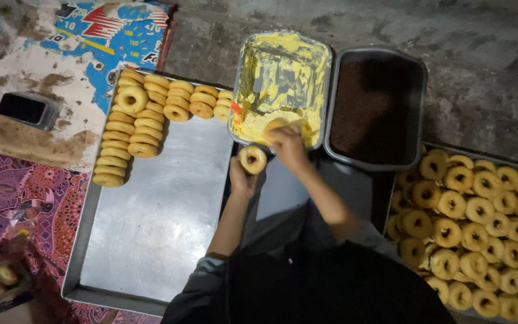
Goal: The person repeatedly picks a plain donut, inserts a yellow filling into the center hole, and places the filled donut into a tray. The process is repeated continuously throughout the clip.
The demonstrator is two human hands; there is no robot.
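Head cam: left hand pinches plain donut in fingertips, held up between big steel tray and yellow cream tub. Right hand curled shut around second donut, pressed against cream at tub's near edge. Dark sprinkle tub sits just right of it. Finished donuts stacked on edge at steel tray's far-left corner. Right tray packed with plain donuts. Phone far left.

The doughnut in my left hand is golden-brown with a dark centre, like the golden rings on the silver-grey tray. Pale yellow cream smears the grey tin; its neighbour holds dark brown. The cloth is red-purple with dotted swirls.
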